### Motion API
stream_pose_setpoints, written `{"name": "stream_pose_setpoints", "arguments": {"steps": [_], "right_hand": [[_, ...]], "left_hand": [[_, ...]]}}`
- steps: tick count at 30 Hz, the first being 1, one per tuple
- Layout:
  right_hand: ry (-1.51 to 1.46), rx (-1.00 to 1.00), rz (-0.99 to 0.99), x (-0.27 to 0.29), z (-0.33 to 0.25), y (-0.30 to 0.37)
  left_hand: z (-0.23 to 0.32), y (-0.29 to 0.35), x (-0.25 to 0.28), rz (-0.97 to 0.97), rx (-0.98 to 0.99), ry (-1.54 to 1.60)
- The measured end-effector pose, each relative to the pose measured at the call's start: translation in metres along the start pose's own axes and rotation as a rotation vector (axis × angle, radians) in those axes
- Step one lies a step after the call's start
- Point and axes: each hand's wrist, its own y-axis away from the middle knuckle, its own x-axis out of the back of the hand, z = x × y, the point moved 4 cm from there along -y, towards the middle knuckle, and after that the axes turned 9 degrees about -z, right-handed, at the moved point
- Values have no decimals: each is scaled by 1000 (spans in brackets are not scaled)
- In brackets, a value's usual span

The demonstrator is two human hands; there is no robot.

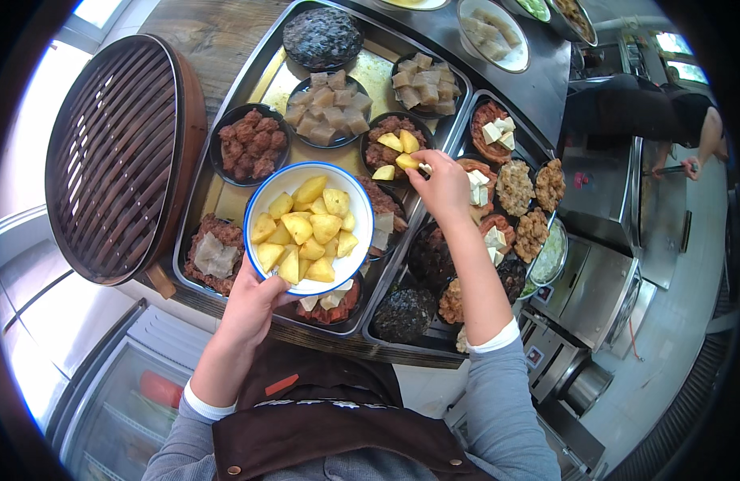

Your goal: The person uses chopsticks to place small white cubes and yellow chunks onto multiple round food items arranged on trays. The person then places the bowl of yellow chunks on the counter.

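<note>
Clamping the near left rim of the white bowl [362, 210] in the left hand [253, 298], thumb uppermost, probably to bring the potato chunks [306, 232] within short reach of the browned meat [378, 155]. Pinching one potato wedge [407, 161] between right hand [438, 183] fingertips, at the near right of that meat, perhaps for careful placing. Cannot tell touching from hovering there. Impossible to see the metal tray [376, 70] beneath the white bowl, or any fingers underneath. Hard to identify the dark crinkled food [403, 313] at near right, partly cut off by the right forearm [480, 280].
</note>
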Motion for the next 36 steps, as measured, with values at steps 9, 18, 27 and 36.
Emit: {"name": "stream_pose_setpoints", "arguments": {"steps": [9,18,27,36], "right_hand": [[-95,267,-62,5,19,-15],[171,75,20,-1,-3,-2],[164,334,-162,-21,-26,1],[339,354,-234,-35,-33,0]], "left_hand": [[1,1,0,0,-21,-3],[-1,-1,3,18,-18,-26],[3,-1,1,14,-2,-1],[5,2,0,35,-25,5]]}}
